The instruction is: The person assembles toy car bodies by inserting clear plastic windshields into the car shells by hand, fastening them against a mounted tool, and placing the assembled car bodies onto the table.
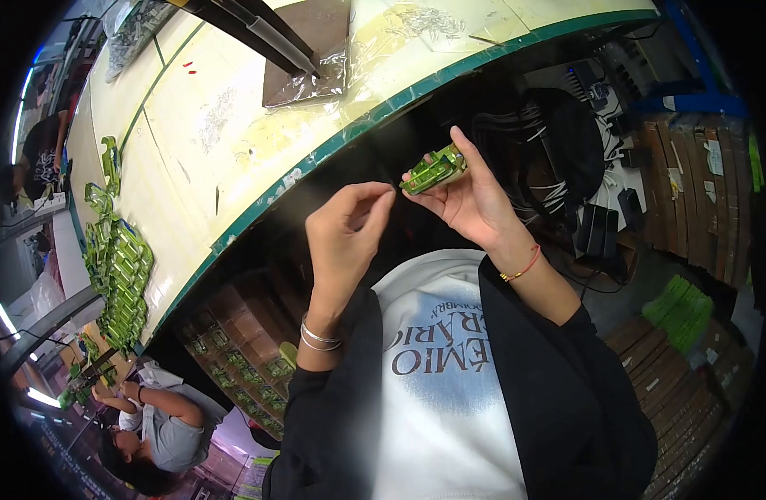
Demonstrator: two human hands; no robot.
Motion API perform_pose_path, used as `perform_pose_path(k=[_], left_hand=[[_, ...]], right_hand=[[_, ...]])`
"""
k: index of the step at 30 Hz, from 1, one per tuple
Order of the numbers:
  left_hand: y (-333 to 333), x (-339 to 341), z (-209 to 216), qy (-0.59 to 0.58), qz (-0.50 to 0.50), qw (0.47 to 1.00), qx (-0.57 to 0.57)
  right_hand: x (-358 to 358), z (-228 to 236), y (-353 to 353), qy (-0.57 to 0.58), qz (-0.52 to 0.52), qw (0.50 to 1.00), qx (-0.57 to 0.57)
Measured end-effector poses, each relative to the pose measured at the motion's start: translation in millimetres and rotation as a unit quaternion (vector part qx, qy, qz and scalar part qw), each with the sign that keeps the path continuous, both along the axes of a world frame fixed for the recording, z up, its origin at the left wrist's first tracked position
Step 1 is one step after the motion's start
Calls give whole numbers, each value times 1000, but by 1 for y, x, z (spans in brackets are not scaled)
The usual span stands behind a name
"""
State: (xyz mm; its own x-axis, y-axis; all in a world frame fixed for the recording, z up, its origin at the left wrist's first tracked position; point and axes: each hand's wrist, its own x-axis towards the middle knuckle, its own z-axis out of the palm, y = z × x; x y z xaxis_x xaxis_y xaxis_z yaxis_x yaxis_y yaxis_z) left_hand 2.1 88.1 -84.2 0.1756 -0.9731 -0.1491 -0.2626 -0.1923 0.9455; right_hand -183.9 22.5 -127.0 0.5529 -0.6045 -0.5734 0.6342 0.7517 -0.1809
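Observation:
In my right hand (480, 204) is a small green packet (434, 170) with shiny, clear-looking parts, held in front of my chest just off the table's edge. The thumb points up beside it while the fingers support it from beneath. What is inside the packet is too small to tell. My left hand (348, 229) hovers close by on the left, its thumb and forefinger pinched together near the packet's left end. A gap shows between that pinch and the packet. Anything between those fingertips is too small to make out.
Similar green packets (116, 279) lie heaped on the cream table (191, 158) at left. A dark metal arm (275, 42) reaches over a brown pad (306, 79). Below the table is a cardboard box (245, 321) of packets. Another person (170, 429) works at lower left. Cardboard stacks (691, 192) stand right.

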Motion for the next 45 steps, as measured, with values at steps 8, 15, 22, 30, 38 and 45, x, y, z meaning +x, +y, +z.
perform_pose_path(k=[8, 15, 22, 30, 38, 45], left_hand=[[-4, -23, 10, -50, 71, 967, -239], [-4, -18, -5, -154, 113, 934, -301], [-2, -8, -12, -259, 30, 915, -309], [6, -4, -18, -275, 12, 917, -290], [4, 7, -17, -343, -105, 901, -244], [12, -1, -17, -256, -33, 933, -249]], right_hand=[[12, -1, 3, 52, -42, 996, -53], [10, 13, 2, -14, -28, 999, 2], [13, 9, 1, -45, -35, 998, -4], [20, 11, 3, -48, -32, 998, 2], [21, 8, 12, 31, 0, 999, -31], [19, 18, 4, 22, -14, 999, -33]])
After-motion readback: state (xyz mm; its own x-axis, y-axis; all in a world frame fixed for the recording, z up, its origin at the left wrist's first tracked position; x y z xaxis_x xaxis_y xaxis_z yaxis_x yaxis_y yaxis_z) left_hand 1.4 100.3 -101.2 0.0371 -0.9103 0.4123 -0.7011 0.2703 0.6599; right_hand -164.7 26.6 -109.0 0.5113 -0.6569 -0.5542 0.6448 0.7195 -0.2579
